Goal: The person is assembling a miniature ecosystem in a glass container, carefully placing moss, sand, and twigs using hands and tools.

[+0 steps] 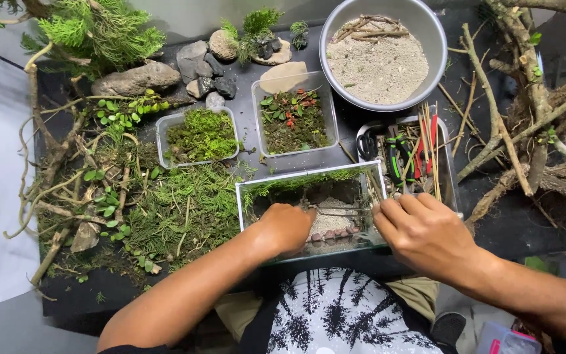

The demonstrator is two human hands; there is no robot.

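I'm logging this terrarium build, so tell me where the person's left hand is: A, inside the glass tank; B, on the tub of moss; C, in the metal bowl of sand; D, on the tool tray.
A: the left hand reaches down into the glass tank, its fingers by the small stones.

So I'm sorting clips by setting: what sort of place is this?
Probably a hobby worktable for building terrariums: a clear rectangular glass tank, a clear plastic tub of green moss and a round metal bowl of sand.
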